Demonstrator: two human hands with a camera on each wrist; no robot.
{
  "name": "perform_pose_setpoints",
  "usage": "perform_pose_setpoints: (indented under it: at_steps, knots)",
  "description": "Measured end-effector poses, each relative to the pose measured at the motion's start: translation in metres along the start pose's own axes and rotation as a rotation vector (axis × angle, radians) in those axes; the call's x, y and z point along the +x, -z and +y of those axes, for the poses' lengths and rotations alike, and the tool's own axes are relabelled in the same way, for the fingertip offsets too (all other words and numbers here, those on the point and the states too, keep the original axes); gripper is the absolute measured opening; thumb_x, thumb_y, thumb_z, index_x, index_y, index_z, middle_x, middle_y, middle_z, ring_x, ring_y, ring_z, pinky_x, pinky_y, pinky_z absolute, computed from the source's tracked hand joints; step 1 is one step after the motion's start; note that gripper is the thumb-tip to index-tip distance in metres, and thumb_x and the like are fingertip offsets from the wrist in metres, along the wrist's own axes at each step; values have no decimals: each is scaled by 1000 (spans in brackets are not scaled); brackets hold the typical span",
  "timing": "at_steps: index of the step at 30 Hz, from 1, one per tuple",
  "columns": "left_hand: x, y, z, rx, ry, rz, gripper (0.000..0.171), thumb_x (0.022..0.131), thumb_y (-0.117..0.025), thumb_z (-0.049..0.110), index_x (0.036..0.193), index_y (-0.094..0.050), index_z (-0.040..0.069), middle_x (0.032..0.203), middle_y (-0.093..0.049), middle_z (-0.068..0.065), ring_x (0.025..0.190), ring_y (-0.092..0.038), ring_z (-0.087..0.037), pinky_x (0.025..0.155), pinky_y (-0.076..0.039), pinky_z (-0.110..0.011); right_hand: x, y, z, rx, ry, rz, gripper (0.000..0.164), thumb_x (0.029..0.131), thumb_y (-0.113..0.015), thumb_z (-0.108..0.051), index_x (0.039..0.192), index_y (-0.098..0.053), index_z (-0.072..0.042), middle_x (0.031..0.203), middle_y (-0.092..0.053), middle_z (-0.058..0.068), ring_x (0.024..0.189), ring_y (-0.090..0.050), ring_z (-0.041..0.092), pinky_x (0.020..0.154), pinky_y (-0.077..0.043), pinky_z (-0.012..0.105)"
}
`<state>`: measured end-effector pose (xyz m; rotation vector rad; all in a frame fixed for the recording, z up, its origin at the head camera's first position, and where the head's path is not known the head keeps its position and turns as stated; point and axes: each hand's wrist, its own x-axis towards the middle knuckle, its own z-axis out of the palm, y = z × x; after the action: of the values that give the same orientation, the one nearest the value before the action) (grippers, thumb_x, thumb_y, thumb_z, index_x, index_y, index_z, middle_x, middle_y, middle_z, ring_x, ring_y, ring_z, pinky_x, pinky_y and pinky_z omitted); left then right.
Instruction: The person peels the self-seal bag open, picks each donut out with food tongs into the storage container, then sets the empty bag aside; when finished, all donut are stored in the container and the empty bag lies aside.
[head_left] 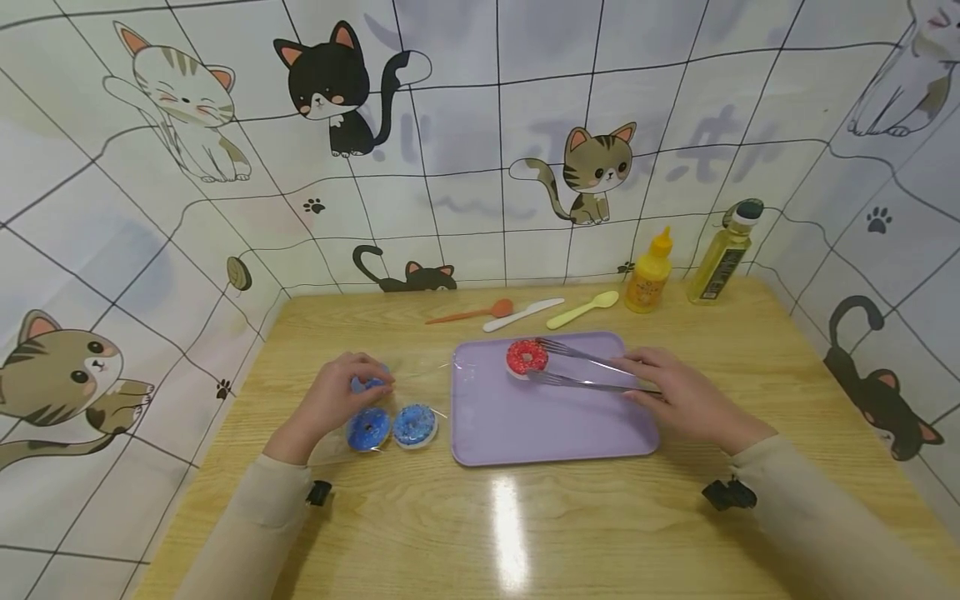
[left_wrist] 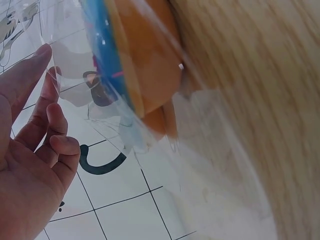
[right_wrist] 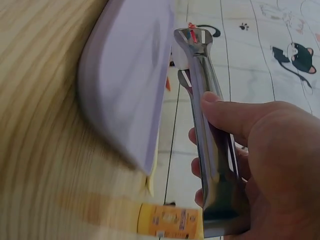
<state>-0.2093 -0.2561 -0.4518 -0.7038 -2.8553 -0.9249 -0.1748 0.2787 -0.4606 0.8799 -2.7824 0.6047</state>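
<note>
My right hand [head_left: 678, 400] grips metal tongs [head_left: 592, 384], thumb on one arm and fingers on the other. The tong tips stand on either side of a red-sprinkled toy donut [head_left: 517, 358] over the back of a lilac tray [head_left: 555, 425]; whether the donut touches the tray I cannot tell. At the left, my left hand [head_left: 341, 396] pinches the edge of a clear plastic bag [left_wrist: 225, 150] between thumb and forefinger. A blue-topped donut [left_wrist: 145, 55] shows through the plastic, partly behind the fingers in the head view. Two more blue donuts [head_left: 415, 426] [head_left: 368, 429] lie just in front.
Behind the tray lie an orange spoon [head_left: 480, 312], a white knife [head_left: 525, 314] and a yellow spoon [head_left: 583, 309]. A yellow squeeze bottle [head_left: 649, 275] and an oil bottle [head_left: 723, 258] stand at the back right. Cat-printed walls [head_left: 465, 167] border the wooden table [head_left: 420, 517].
</note>
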Motion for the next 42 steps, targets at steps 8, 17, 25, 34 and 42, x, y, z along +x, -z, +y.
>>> perform_pose_setpoints:
  at_steps: [8, 17, 25, 34, 42]
  knots:
    - [0, -1, -1, -1, -3, -3, 12, 91, -81, 17, 103, -82, 15, 110, -74, 0, 84, -57, -29, 72, -45, -34, -28, 17, 19, -12, -46, 11, 53, 93, -78, -12, 143, -63, -14, 130, -64, 7, 118, -60, 28, 92, -53, 53]
    - [2, 0, 0, 8, 0, -2, 11, 91, -81, 18, 102, -82, 16, 110, -74, -1, 84, -57, -29, 71, -44, -33, -52, 23, 36, -30, -131, 5, 48, 95, -76, -18, 140, -64, -8, 129, -64, 10, 116, -61, 30, 90, -53, 56]
    - [2, 0, 0, 7, 12, -9, 12, 91, -81, 17, 102, -82, 15, 110, -73, -1, 86, -57, -30, 72, -44, -34, -57, 20, 45, -22, -122, -6, 50, 94, -77, -17, 142, -63, -7, 130, -64, 13, 116, -60, 36, 90, -51, 60]
    - [1, -1, -1, 17, 16, -8, 12, 91, -82, 17, 103, -82, 16, 109, -73, -1, 84, -57, -29, 72, -44, -34, -56, 17, 43, 11, -131, 4, 54, 95, -77, -21, 145, -60, -8, 134, -61, 12, 121, -56, 35, 93, -49, 61]
    - [2, -1, 0, 18, -5, -3, 13, 91, -82, 16, 103, -82, 14, 108, -74, 0, 85, -58, -30, 72, -45, -35, -43, 17, 25, 27, -118, 18, 55, 95, -77, -20, 147, -59, -16, 136, -61, 9, 125, -55, 32, 97, -48, 60]
